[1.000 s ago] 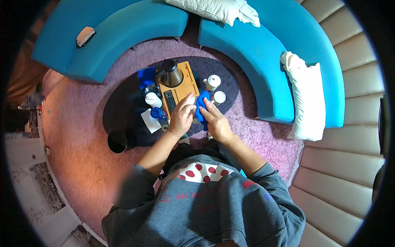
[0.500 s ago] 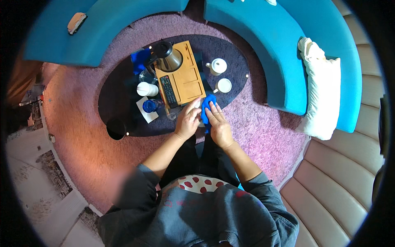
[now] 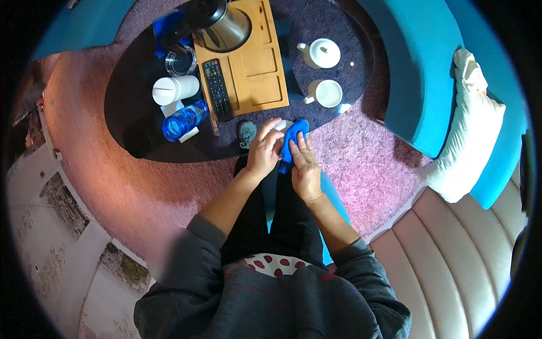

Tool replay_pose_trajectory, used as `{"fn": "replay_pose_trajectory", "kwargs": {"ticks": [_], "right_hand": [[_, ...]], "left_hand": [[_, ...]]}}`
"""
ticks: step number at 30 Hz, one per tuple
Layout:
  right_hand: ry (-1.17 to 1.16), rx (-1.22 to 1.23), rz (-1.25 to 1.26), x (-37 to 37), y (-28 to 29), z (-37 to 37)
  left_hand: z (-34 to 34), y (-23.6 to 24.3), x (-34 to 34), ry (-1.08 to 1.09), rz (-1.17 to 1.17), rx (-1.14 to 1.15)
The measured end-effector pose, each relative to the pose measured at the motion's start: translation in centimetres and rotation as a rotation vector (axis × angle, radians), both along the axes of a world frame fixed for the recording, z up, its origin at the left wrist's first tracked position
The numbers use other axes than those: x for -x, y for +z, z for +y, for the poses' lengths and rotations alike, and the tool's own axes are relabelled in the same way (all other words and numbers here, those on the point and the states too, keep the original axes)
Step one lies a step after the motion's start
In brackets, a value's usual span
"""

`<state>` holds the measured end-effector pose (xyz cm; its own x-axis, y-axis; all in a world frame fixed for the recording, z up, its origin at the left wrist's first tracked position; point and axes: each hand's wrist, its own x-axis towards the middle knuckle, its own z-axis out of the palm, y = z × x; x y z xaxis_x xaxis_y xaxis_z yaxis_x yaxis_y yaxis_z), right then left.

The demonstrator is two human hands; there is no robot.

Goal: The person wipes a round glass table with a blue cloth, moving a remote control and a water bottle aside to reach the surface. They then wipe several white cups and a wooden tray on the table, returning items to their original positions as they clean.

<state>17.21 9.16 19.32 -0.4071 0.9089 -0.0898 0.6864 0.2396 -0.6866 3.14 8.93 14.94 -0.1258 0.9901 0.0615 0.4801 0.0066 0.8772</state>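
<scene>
While the left hand (image 3: 264, 151) bends its fingers around the edge of a small white piece (image 3: 285, 125) near the middle of the frame, the right hand (image 3: 306, 174) holds a bright blue cloth (image 3: 296, 134) against that piece from the right. The left grip is nearly closed on the white piece, most of which is hidden by cloth and fingers; the right grip lies flat, its fingers close together and almost straight over the cloth, with the thumb out of sight. Just left of the left hand, a crumpled grey-green item (image 3: 247, 134) rests on the dark oval surface (image 3: 135, 90). Above the hands stands a wooden tray (image 3: 248, 65), bearing a black remote (image 3: 217, 87) along its left side and a steel kettle (image 3: 228, 31) with a black lid at its top. Left of the tray are a clear glass dish (image 3: 180, 61), a white lidded container (image 3: 175, 89) and a translucent blue bottle (image 3: 185, 121), the last overlapping a white sheet (image 3: 189, 135). To the tray's right sit a lidded white mug (image 3: 322, 53) and, below it, a lidless white mug (image 3: 324, 94). Toward the upper right, a blue sofa (image 3: 412, 85) carries a white pillow (image 3: 466, 135); pinkish carpet (image 3: 130, 198) spreads around the surface.
</scene>
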Motion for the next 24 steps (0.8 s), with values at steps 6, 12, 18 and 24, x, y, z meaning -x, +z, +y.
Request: {"fn": "replay_pose_trajectory", "kwargs": {"ticks": [6,12,18,24], "right_hand": [[0.040,0.146,0.092,-0.7,-3.9,-1.0],[-0.017,0.231,0.087,-1.0,-6.1,0.0],[-0.052,0.250,0.147,-0.9,-7.3,0.1],[-0.080,0.279,0.220,-1.1,-7.5,0.2]], "left_hand": [[-1.4,-7.5,0.8,-0.028,-0.001,0.073],[-1.9,-14.3,0.9,-0.101,0.052,0.102],[-1.1,-16.1,1.0,-0.124,0.100,0.022],[-1.4,-16.7,1.4,-0.157,0.195,0.026]]}}
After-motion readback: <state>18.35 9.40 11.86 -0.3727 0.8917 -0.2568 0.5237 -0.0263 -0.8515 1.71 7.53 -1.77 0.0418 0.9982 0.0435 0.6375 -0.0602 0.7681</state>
